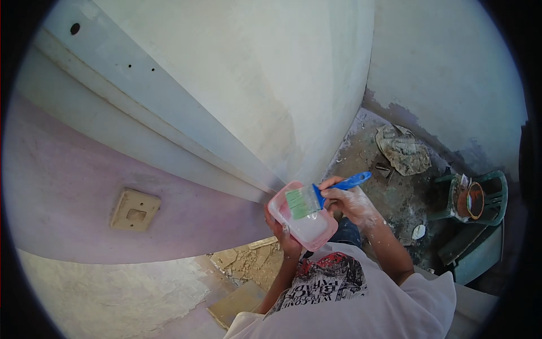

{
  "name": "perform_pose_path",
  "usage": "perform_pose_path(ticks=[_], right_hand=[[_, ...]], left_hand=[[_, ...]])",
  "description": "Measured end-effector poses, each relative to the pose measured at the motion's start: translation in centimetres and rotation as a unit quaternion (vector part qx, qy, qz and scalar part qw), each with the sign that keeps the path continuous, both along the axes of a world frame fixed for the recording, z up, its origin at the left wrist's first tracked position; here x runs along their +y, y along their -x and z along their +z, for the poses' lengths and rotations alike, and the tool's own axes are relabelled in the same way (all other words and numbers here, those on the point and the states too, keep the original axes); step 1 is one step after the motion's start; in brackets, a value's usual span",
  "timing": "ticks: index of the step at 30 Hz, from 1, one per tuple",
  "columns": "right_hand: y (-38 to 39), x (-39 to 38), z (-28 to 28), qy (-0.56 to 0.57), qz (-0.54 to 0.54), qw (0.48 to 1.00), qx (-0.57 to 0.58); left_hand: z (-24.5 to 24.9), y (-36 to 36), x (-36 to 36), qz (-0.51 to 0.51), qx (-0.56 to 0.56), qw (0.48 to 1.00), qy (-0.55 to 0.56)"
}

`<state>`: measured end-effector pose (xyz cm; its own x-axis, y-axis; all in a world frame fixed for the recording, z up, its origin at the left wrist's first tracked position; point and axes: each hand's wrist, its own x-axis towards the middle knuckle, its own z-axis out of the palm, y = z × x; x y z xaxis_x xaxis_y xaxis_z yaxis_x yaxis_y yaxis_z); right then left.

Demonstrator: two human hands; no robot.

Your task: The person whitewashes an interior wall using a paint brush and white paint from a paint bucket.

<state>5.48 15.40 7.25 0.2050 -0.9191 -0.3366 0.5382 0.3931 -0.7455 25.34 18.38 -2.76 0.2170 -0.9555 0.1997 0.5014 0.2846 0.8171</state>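
My left hand (284, 236) is closed around the side of a pink plastic tub (324, 236) that holds white paint. In my right hand (351, 204) is a paintbrush (355, 180) with a blue handle and pale green bristles, gripped near the ferrule. The bristles lie over the tub's opening, overlapping the paint in this view. White paint smears cover my right hand and wrist. Just beyond the tub, a white-painted wall (237, 73) meets a grey door frame (169, 96).
A light switch (135, 209) is on the lilac wall at left. To the right, a green plastic chair (497, 198) carries an orange-brown bucket (470, 201). A crumpled dirty sack (402, 149) lies on the stained floor, and rubble (248, 263) is below the left wall.
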Motion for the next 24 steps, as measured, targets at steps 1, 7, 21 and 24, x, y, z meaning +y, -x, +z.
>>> perform_pose_path(ticks=[1,7,21,24], right_hand=[[0.6,-0.2,-0.1,0.003,0.003,1.0,0.0],[2.6,-4.0,-3.8,0.001,-0.162,0.983,-0.09],[0.1,-19.1,8.6,0.241,-0.321,0.903,-0.156],[0.0,-18.3,6.0,0.26,-0.339,0.891,-0.154]], left_hand=[[-0.4,-0.3,0.1,0.006,0.019,1.0,0.009],[-1.4,-2.0,1.2,0.017,-0.004,1.0,-0.005],[-0.8,-1.9,0.7,0.01,-0.009,1.0,-0.012],[-0.8,-1.9,0.8,0.016,-0.01,1.0,-0.017]])
